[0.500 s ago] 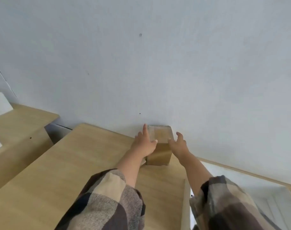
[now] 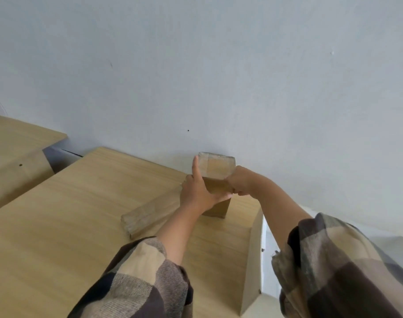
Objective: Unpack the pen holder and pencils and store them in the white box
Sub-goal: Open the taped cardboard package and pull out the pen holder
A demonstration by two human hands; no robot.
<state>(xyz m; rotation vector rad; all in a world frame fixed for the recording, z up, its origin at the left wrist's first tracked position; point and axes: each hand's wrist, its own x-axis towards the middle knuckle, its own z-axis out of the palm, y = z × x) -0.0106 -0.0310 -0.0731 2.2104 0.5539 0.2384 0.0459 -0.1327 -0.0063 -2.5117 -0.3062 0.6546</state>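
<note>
Two hands met on one small cardboard box (image 2: pixel 215 177) that stood upright at the back of the bench (image 2: pixel 81 214), close against the grey wall (image 2: pixel 219 76). The left hand (image 2: pixel 199 193) lay flat along the box's left side with a forefinger up at the top edge and the thumb across the front, while the right hand (image 2: pixel 238 183) was curled against the right side; clamped between them like this, the box was probably steadied so it could be lifted or its taped top worked open. Clear tape seemed to cover that top, so the box was judged unopened, and whether it held the pen holder could not be seen.

Just left of it, a long flat wrapped bundle (image 2: pixel 150 213) lay on the bench, one end hidden behind the left wrist; it may have been the pencils, though the wrapping hid what was inside. Plaid sleeves (image 2: pixel 347 267) covered both forearms. Right of the bench and lower down, only a pale edge of what might be the white box (image 2: pixel 398 251) showed, well apart from the hands, so nothing had yet been stored.
</note>
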